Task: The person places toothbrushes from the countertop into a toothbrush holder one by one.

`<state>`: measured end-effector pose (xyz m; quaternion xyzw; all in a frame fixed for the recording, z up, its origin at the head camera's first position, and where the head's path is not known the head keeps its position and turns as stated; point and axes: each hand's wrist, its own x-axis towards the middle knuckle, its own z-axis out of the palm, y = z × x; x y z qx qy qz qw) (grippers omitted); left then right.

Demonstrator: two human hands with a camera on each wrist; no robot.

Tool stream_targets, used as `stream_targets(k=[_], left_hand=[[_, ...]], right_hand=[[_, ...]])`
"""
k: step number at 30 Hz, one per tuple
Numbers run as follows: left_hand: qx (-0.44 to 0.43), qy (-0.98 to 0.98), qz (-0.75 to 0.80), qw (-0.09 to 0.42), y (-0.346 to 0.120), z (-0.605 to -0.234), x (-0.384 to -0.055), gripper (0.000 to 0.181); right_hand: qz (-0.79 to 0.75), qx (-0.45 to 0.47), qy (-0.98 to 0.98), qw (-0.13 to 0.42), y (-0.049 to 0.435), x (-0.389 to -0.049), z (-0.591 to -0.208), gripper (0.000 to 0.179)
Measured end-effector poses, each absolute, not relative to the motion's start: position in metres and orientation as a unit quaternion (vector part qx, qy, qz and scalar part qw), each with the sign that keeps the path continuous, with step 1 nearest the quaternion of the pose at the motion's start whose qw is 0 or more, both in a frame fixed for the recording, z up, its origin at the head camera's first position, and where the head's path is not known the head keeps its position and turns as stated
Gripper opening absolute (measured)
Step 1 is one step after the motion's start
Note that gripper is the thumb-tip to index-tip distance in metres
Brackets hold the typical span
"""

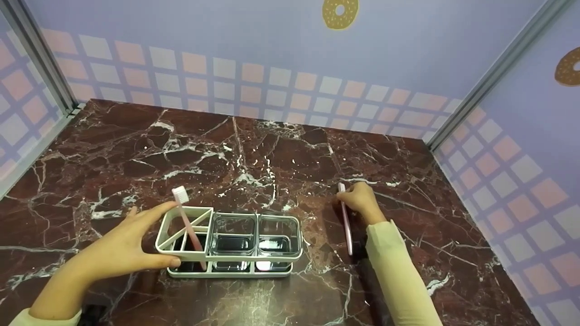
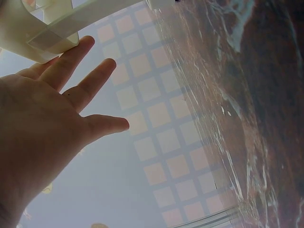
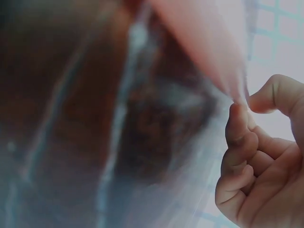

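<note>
Pinching a pink toothbrush (image 1: 346,226) right of the holder (image 1: 231,244), the right hand (image 1: 360,201) curls (close-up blurred); left hand (image 1: 124,246) fingers spread, bracing its end on brown marble (image 1: 253,154).

A dark red-brown marble-look countertop with white veins (image 1: 281,154) has a polished, glossy sheen. On it, a cream matt plastic rectangular rack (image 1: 181,217) carries two clear, shiny plastic cups (image 1: 256,235). Two pink toothbrushes (image 1: 346,226) look like smooth plastic. The pale yellow sleeves (image 1: 398,271) are soft matt cloth.

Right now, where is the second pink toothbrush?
In the head view, the second pink toothbrush lies on the marble counter right of the holder, its head pinched by the right hand.
</note>
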<state>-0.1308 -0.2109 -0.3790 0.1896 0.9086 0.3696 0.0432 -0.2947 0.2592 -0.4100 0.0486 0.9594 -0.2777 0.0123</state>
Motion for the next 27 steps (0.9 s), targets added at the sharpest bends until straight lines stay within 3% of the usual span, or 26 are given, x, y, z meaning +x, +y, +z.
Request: stream_targets(k=[6,16,21,27], left_hand=[[0.186,0.910,0.368,0.042,-0.212,-0.379,-0.130,0.104],[0.194,0.907,0.371,0.042,-0.210,-0.378,-0.131,0.104],[0.196,0.907,0.370,0.039,-0.210,-0.378,-0.131,0.103],[0.196,0.905,0.375,0.038,-0.210,-0.379,-0.130,0.102]], right_hand=[[-0.368,0.034,0.929,-0.031,0.246,-0.289,-0.380,0.015],[-0.505,-0.037,0.855,-0.112,0.188,-0.252,-0.291,0.012],[-0.579,-0.070,0.807,-0.094,0.145,-0.229,-0.267,0.009],[-0.663,-0.108,0.738,-0.059,0.094,-0.206,-0.264,0.008]])
